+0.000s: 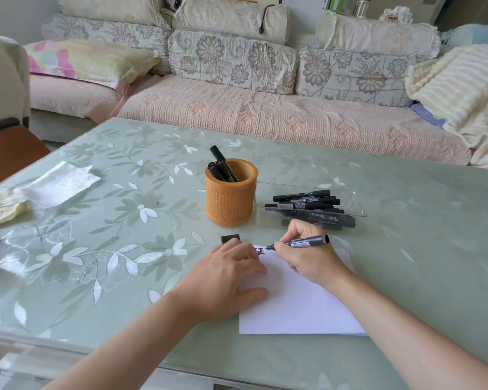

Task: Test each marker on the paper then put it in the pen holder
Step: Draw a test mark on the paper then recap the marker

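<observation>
Marker (302,242) black, uncapped, tip seemingly touching paper (299,299).

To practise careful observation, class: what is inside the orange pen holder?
Black markers, apparently three, stand inside the pen holder, tops poking above its rim. The wall hides their lower ends and the holder's bottom.

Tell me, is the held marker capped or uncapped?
Uncapped: the marker has its bare tip on the paper; a loose cap lies by the left hand.
</observation>
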